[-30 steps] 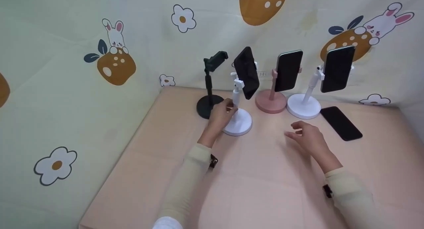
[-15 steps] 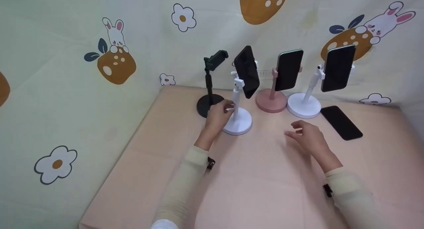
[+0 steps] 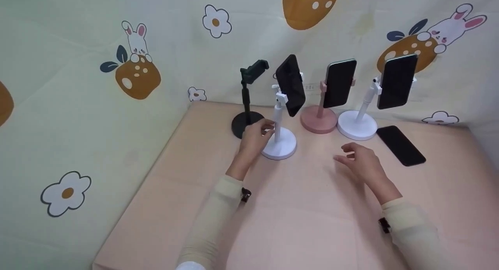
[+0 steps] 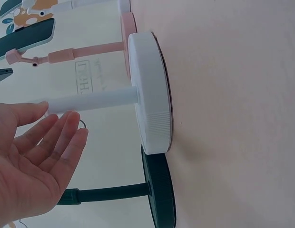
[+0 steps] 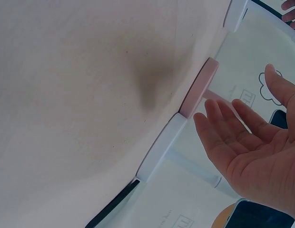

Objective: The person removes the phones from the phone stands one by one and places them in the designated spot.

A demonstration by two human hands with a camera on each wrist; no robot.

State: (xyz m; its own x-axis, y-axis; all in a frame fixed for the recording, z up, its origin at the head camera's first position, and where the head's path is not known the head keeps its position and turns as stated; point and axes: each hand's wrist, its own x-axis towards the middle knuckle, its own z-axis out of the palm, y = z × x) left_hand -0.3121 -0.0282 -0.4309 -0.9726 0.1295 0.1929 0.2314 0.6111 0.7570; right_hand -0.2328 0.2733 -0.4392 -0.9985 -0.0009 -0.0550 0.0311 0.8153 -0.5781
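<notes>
My left hand [image 3: 255, 138] is beside the pole of a white phone stand [image 3: 282, 143], with thumb and fingertips at or very near it. In the left wrist view its fingers [image 4: 71, 142] are loosely bent, not wrapped round the pole; whether they touch it I cannot tell. That stand holds a tilted black phone [image 3: 291, 84]. My right hand [image 3: 362, 160] hovers above the table with relaxed fingers and holds nothing. Nearest to it are a second white stand [image 3: 353, 123] with a phone [image 3: 397, 82] and a black phone [image 3: 401, 145] lying flat.
Behind my left hand stands a black phone stand [image 3: 245, 119] with its clamp bare. A pink stand [image 3: 317, 119] between the white ones carries a phone [image 3: 340, 83]. A patterned cloth wall [image 3: 167, 36] borders the pink-covered table [image 3: 296, 223] behind and at left.
My left hand has drawn back slightly to the left, and its fingers reach less far past the pole. The right hand, stands and phones keep their places.
</notes>
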